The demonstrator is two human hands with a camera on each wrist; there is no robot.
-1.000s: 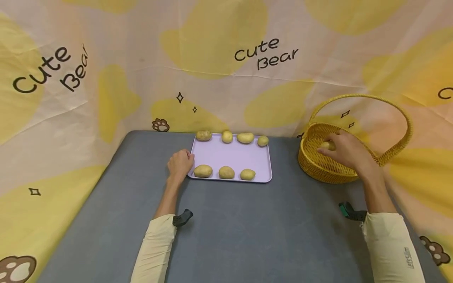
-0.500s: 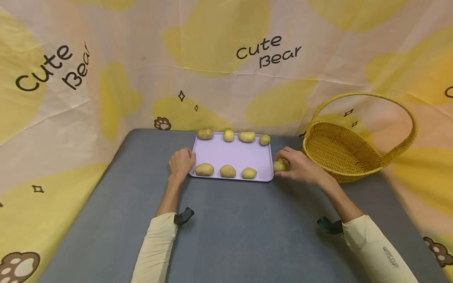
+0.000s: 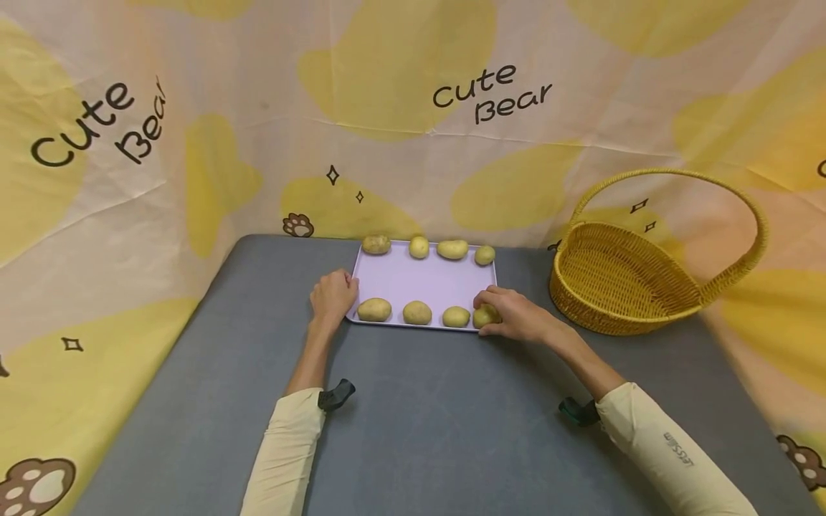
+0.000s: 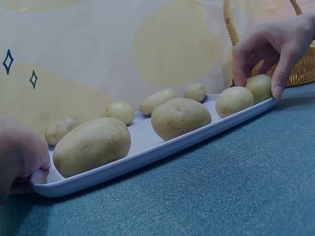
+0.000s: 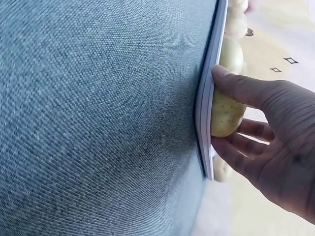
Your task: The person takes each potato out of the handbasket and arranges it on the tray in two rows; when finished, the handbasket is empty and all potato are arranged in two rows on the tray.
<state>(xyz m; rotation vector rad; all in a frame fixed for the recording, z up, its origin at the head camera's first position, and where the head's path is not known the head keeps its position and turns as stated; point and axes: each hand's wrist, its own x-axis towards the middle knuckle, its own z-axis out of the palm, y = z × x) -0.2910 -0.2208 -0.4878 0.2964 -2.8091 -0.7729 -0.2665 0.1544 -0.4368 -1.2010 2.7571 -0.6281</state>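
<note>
My right hand holds a potato between thumb and fingers at the near right corner of a lilac tray. In the right wrist view the thumb lies along the tray rim. My left hand grips the tray's left edge, its thumb over the rim in the left wrist view. Along the tray's near side lie three more potatoes, the left one, the middle one and the right one. Several potatoes, one of them oblong, line the far side.
A yellow wicker basket with a tall arched handle stands to the right of the tray; its visible inside holds nothing. The grey tabletop stretches in front. A printed cloth hangs behind and at both sides.
My right hand has come left from inside the basket with the potato, first to the tray's right edge, then into its near right corner. The left hand has stayed at the tray's edge.
</note>
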